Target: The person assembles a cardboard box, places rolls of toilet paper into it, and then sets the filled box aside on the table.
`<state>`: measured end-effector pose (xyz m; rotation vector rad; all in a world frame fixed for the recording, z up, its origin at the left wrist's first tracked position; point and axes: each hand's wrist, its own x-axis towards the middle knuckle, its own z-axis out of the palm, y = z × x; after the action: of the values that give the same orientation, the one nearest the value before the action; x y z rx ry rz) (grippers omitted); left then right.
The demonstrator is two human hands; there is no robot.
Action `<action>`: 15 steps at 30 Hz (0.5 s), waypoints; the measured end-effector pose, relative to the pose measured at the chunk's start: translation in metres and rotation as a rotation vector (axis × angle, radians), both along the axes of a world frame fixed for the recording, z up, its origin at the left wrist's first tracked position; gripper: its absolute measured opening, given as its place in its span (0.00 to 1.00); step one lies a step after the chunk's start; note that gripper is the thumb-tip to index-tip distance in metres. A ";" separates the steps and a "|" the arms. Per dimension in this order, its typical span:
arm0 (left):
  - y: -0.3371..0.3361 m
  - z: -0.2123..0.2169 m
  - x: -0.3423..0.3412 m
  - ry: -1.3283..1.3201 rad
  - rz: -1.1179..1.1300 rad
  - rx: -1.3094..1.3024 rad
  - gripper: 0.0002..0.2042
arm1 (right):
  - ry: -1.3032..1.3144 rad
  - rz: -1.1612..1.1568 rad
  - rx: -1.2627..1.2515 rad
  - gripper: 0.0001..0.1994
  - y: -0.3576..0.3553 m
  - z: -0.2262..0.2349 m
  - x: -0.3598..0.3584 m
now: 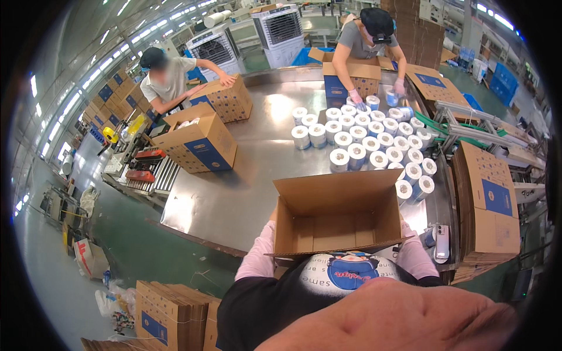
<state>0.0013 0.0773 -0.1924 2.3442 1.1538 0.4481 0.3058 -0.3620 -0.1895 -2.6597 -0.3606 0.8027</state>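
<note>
In front of me an open, bare-inside cardboard box [339,196] is held close to my torso, its mouth turned up toward me and its long flap raised at the far side. My left hand [271,225] grips its left side; my right hand [405,229] is at its right side. Both arms wear pale pink sleeves, and the box hides most of the fingers. Just beyond it, a cluster of white rolls in blue-and-clear wrapping [356,155] stands upright on the metal table [269,146].
Across the table one co-worker [374,41] handles rolls beside an open carton [366,82]. Another [167,82] touches a carton [225,100] at the left, near a filled carton [202,143] and roller conveyor [149,175]. Flattened cartons [489,205] and a phone [442,243] are at right.
</note>
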 end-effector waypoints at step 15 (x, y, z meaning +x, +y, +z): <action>-0.047 0.163 0.071 -0.631 -0.160 -0.198 0.20 | -0.597 -0.158 0.632 0.35 0.055 0.149 0.007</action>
<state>0.0720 0.0300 -0.0293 1.8932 0.6699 0.8876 0.3124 -0.3068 -0.0401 -2.2151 -0.4468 -0.1668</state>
